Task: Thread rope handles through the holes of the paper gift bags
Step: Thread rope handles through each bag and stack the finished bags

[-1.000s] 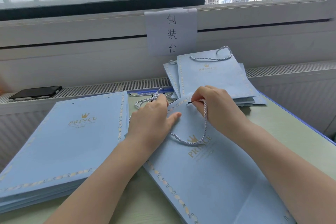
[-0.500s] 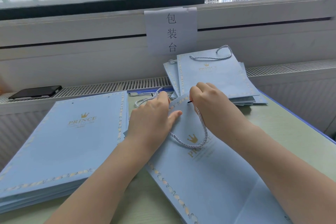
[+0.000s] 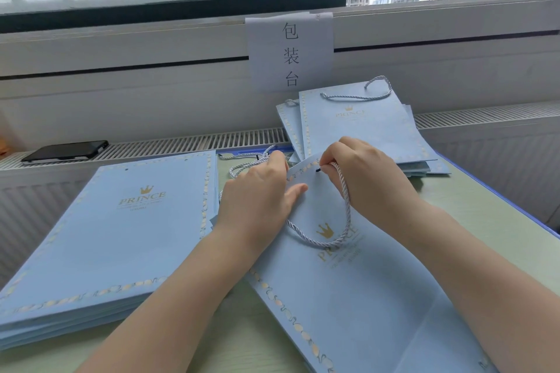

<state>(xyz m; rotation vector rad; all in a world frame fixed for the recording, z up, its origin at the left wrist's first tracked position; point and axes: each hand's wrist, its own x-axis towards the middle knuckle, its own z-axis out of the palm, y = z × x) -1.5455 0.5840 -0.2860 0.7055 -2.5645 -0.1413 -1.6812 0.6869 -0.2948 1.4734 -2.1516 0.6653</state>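
A stack of handle-less pale blue gift bags (image 3: 115, 239) fills the desk's (image 3: 472, 206) left side, a smaller pile of finished bags (image 3: 363, 130) leans at its far edge, and the bag being worked on (image 3: 348, 297) lies flat in the middle, its near corner cut off. The left hand (image 3: 257, 194) presses that bag's top edge, thumb flat on the paper, other fingers hidden. The right hand (image 3: 363, 172) pinches the twisted rope handle (image 3: 345, 215) by its black tip (image 3: 318, 170) at the rim; the hole itself is hard to make out.
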